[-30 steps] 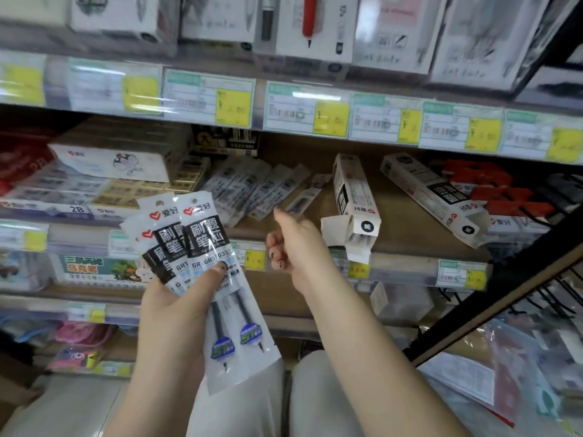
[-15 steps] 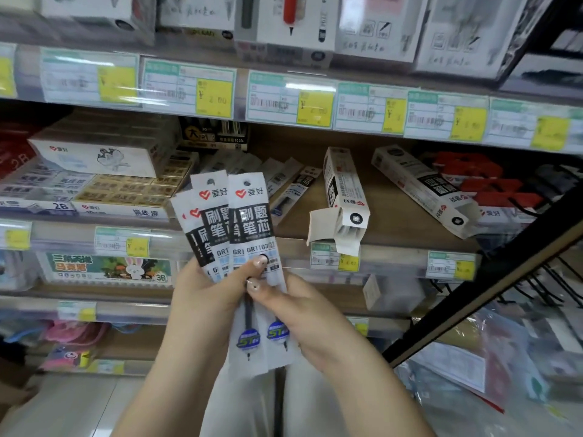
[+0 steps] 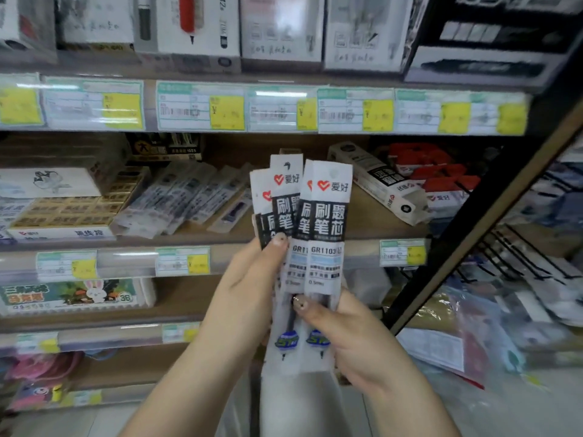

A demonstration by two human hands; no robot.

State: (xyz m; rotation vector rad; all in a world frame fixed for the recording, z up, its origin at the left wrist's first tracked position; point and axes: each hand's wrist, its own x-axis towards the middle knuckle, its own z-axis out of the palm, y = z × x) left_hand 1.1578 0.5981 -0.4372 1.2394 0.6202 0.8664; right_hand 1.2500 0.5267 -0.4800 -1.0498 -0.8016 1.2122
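I hold a fanned bunch of pen refill packets (image 3: 326, 222), white with black labels and clear lower ends, upright in front of the middle shelf. My left hand (image 3: 249, 285) grips the bunch from the left, thumb pressed on the front of the left packets. My right hand (image 3: 350, 335) pinches the lower part of the right-hand packets, thumb on the clear plastic. More of the same packets (image 3: 176, 200) lie flat on the shelf behind.
Long white refill boxes (image 3: 378, 181) and red packs (image 3: 438, 171) lie on the wooden shelf (image 3: 362, 225) at right. Stacked eraser boxes (image 3: 63, 206) sit at left. Price labels (image 3: 198, 108) line the shelf edges. A black shelf post (image 3: 492, 197) slants at right, beside hanging bagged goods.
My right hand came from the shelf to the packets and now pinches their lower part. The bunch has risen and shifted right in view, fanned wider.
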